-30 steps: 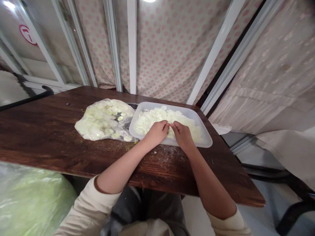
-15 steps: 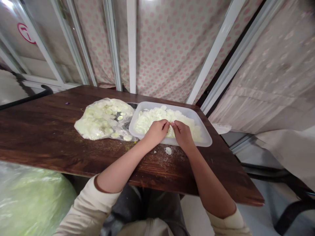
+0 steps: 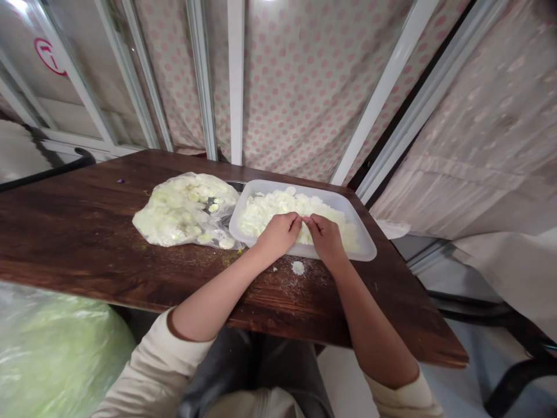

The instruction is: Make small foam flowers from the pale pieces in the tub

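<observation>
My left hand [image 3: 281, 232] and my right hand [image 3: 324, 235] meet over the near side of a translucent white plastic tub [image 3: 369, 248]. Their fingers are curled, and thumbs and forefingers pinch close together. Whatever lies between the fingertips is too small and hidden to name. Pale yellow-white, petal-like pieces [image 3: 278, 202] fill much of the tub, some of them covered by my hands. Left of the tub, touching it, lies a clear plastic bag [image 3: 185, 212] with similar pale pieces in it. One small white ruffled piece [image 3: 298, 267] rests on the wood in front of the tub.
The dark wooden table [image 3: 78, 232] carries crumbs and powdery bits near its front edge. A large clear bag with light green contents [image 3: 65, 354] stands below at the left. Behind the table are white frames and a pink-dotted curtain [image 3: 300, 87].
Both hands stay pinched together over the tub, with only slight finger movement. The whole view has shifted slightly; the tub and bag lie as before.
</observation>
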`<state>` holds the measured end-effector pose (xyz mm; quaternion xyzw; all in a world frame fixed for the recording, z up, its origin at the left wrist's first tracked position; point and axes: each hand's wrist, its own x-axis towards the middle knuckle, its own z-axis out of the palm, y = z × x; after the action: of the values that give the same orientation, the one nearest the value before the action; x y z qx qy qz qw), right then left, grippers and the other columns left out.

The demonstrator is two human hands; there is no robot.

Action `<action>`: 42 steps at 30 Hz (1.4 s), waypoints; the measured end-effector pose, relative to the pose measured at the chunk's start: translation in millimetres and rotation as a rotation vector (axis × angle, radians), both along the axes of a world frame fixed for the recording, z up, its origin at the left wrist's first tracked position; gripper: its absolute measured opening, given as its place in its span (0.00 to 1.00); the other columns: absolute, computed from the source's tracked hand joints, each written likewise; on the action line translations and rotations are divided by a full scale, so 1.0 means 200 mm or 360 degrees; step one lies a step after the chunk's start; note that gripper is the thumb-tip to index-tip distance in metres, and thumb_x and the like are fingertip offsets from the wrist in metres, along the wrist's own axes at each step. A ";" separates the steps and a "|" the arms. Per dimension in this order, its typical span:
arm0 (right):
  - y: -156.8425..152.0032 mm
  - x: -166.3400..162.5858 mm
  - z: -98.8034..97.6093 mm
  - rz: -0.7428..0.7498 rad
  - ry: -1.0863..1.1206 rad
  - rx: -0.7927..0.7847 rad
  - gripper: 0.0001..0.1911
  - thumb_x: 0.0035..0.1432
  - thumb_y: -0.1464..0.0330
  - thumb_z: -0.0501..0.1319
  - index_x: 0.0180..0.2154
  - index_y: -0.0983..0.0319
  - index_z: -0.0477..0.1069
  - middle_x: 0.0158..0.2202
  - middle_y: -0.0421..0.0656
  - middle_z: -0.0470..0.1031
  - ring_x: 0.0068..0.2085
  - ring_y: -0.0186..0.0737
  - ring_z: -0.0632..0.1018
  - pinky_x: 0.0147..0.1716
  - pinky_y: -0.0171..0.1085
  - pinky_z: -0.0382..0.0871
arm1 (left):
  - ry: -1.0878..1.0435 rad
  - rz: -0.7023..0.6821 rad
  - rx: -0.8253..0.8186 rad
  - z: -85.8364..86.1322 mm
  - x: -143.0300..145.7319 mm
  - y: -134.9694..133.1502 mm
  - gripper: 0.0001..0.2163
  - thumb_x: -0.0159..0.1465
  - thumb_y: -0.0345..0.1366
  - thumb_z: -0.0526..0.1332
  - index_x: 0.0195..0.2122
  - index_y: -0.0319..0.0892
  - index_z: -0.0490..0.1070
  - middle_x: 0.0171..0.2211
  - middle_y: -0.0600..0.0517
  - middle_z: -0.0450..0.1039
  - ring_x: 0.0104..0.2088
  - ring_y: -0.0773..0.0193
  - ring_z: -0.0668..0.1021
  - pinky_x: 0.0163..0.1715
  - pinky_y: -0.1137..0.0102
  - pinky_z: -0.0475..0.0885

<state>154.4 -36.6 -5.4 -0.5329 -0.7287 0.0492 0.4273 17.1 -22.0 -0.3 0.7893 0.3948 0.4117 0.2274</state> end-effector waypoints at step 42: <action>0.00 0.01 0.01 0.0088 -0.0033 0.0056 0.16 0.61 0.64 0.47 0.21 0.60 0.51 0.19 0.37 0.55 0.23 0.33 0.59 0.24 0.35 0.51 | 0.0096 -0.0008 0.0132 -0.03 0.00 0.00 0.13 0.64 0.36 0.46 0.25 0.40 0.62 0.22 0.52 0.66 0.24 0.67 0.68 0.26 0.71 0.61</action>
<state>156.2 -36.7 -4.2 -0.5055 -0.7483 0.0427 0.4275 17.3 -21.2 -6.7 0.8111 0.3820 0.4031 0.1835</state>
